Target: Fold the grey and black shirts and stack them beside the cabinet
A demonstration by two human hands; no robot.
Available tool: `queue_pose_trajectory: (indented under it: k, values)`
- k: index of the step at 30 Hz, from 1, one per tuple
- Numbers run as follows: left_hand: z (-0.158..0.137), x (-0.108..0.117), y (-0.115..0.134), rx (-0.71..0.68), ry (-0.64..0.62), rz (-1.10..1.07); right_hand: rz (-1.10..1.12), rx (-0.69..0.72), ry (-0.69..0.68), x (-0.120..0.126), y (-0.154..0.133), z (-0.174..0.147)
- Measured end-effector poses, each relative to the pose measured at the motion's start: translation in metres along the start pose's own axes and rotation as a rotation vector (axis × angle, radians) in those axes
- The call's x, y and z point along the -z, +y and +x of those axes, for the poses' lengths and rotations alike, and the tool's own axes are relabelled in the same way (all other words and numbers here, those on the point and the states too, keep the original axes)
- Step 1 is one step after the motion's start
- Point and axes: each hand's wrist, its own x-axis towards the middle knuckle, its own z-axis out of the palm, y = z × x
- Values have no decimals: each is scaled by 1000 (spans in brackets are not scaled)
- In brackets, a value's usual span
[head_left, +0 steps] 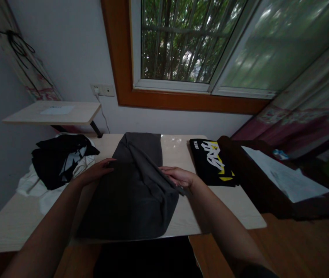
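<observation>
A dark grey cloth garment [121, 208] lies spread over the table, its near end reaching the front edge. What kind of garment it is, I cannot tell. My right hand [182, 178] is closed on a folded-over edge at its right side, lifting a slanting ridge of cloth. At the garment's left edge rests my left hand [99, 170], its visible fingers apart and touching the fabric. Right of the garment sits a folded black garment [211, 162] with white and yellow print.
Black and white clothes [57, 162] are heaped on the left of the pale table [251, 208], near a raised shelf [80, 116] with a paper on it. A dark wooden piece of furniture [254, 181] bearing a white sheet [286, 177] stands right. A window [193, 42] is behind.
</observation>
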Motion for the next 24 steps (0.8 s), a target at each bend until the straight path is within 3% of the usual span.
queue_pose_trajectory:
  k: [2, 8, 12, 18, 24]
  values:
    - [-7, -2, 3, 6, -48, -16, -8, 5, 67, -6, 3, 6]
    - [-10, -5, 6, 9, -61, 41, -145, 243, 210, -10, 5, 19]
    - [-5, -15, 10, -18, -23, 51, -126, 258, 246, 10, -2, 19]
    - [3, -48, 25, 3, 11, -19, -120, 282, 331, 50, -22, 19]
    - [-12, -60, 25, -78, 2, 45, -247, 302, 329, 52, -26, 0]
